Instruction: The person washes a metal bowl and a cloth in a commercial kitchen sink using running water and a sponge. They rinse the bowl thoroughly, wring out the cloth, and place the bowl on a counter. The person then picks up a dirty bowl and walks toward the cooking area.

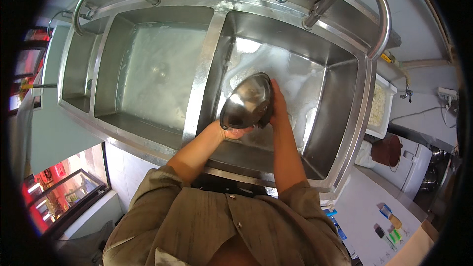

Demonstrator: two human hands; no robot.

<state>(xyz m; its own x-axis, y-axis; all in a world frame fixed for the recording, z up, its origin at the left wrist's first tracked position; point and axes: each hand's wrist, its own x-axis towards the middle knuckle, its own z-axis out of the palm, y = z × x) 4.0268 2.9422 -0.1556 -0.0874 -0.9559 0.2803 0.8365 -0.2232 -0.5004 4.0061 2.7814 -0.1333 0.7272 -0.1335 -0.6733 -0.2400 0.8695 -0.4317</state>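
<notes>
A round stainless steel bowl [247, 100] is held tilted on its side over the right-hand sink basin [342, 81]. My left hand [236, 132] supports its lower edge from below, the fingers partly hidden under it. On the other side my right hand [278, 101] grips the rim, most of its fingers hidden behind the metal. Drops of water cling to the bowl near its lower right. Sudsy water [273, 59] spreads in a thin film over the floor of this basin.
Cloudy water [162, 74] stands in the middle basin, past a steel divider [199, 85]. A narrow basin [79, 70] lies far left. Curved taps [386, 18] arch over the rear rim. To the right are a white tray [388, 107] of pale pieces and a reddish-brown bucket [386, 150].
</notes>
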